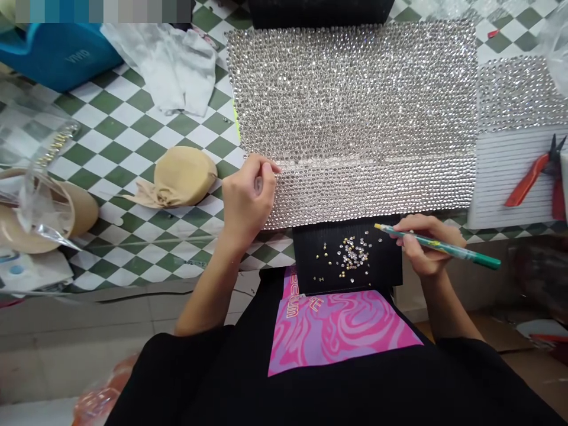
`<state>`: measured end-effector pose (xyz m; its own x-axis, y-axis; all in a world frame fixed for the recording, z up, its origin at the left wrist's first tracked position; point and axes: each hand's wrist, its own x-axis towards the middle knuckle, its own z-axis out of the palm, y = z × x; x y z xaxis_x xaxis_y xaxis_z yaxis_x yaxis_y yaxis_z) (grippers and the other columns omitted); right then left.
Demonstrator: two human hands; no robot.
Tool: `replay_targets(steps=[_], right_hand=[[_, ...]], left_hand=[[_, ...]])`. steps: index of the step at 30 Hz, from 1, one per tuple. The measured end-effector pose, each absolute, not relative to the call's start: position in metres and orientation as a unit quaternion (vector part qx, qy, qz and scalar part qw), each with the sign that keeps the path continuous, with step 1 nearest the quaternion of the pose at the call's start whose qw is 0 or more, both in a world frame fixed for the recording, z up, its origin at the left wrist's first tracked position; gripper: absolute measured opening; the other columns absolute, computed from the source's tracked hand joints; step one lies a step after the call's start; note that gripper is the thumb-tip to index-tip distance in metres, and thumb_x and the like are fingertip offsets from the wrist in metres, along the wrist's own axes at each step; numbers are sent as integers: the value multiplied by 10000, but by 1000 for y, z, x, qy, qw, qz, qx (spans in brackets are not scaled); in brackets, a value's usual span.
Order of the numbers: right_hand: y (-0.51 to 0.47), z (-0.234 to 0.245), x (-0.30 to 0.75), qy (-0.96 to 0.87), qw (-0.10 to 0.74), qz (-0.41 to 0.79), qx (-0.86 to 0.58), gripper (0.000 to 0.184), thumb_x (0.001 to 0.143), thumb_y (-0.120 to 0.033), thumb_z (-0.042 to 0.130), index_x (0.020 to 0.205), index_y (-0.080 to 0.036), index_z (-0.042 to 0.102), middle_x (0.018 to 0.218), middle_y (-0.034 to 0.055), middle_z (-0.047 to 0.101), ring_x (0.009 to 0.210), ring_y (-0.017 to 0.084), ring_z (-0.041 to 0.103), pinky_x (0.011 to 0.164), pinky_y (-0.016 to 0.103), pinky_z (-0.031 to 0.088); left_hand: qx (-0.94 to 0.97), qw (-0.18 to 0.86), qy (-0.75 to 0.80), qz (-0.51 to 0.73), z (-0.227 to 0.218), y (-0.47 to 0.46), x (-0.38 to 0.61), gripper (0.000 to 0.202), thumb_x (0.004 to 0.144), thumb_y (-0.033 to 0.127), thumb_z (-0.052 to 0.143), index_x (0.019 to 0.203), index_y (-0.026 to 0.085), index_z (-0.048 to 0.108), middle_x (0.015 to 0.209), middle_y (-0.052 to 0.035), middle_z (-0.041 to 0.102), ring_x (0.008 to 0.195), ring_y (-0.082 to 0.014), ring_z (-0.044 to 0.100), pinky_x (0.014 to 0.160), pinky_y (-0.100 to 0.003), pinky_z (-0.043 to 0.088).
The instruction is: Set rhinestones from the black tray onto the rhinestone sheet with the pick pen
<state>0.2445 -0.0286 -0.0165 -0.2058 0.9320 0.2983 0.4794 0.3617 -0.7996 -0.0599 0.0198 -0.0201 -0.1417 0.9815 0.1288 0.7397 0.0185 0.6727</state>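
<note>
A large sheet covered in silver rhinestones (355, 112) lies on the checkered table in front of me. My left hand (247, 198) rests at its lower left edge, fingers curled and pinching the sheet's border. My right hand (423, 244) grips a green pencil-like picker tool (439, 245), its yellow tip pointing left over a small black tray (390, 260). Several loose rhinestones (350, 254) lie scattered in that tray, just below the sheet's near edge.
A tan fabric-covered cap piece (180, 177) lies left of the sheet. Red-handled pliers (532, 177) rest on a white ribbed board (501, 177) at right, under a smaller rhinestone sheet (515, 92). A blue bag (57, 53), white cloth (173, 65) and clear plastic bags (35, 171) crowd the left.
</note>
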Motion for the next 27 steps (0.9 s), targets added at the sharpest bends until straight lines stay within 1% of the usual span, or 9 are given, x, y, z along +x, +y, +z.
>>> replay_targets(steps=[2,4,10,14,18,22,27], right_hand=[[-22,-17,245,-707,423,279,-493,158,821,-132,576,909,-212,679,756,5,676,557,93,601,460,220,444],[-16,-16,245,-707,431,277,-487,163,823,-137,573,915,-216,680,750,4,674,570,98,606,470,225,454],[-15,-12,241,-784,350,275,-432,117,745,-118,579,769,-204,655,650,-21,651,520,97,594,454,219,451],[-23,-17,239,-796,351,246,-427,157,732,-86,558,785,-213,633,635,-19,634,544,120,618,482,237,485],[-27,-21,239,-794,352,242,-432,169,725,-74,564,794,-211,636,629,-15,627,542,132,616,484,256,489],[-28,-21,241,-778,365,263,-438,167,729,-75,570,798,-203,652,629,-13,630,537,129,613,476,257,480],[-21,-20,241,-726,427,273,-464,149,790,-133,578,844,-223,683,660,-10,651,517,126,601,437,261,459]], left_hand=[[626,191,684,322,-21,20,-60,225,944,222,452,793,231,619,701,17,659,557,-81,529,555,-279,381],[627,191,679,331,-22,20,-60,226,943,214,452,791,225,618,695,20,658,563,-77,538,565,-265,392],[634,181,670,340,-23,19,-60,220,938,198,456,793,219,620,696,23,662,552,-67,530,567,-246,400],[633,188,675,328,-22,19,-61,223,948,217,447,803,230,616,718,16,671,554,-80,525,560,-269,398],[630,188,680,325,-22,20,-60,223,945,220,449,798,238,616,722,15,672,560,-88,522,569,-286,399],[625,191,684,322,-21,20,-59,226,944,229,450,794,249,618,724,19,675,563,-95,522,573,-295,405],[622,203,687,317,-20,19,-60,232,950,243,440,805,250,621,753,8,688,593,-102,548,597,-297,425]])
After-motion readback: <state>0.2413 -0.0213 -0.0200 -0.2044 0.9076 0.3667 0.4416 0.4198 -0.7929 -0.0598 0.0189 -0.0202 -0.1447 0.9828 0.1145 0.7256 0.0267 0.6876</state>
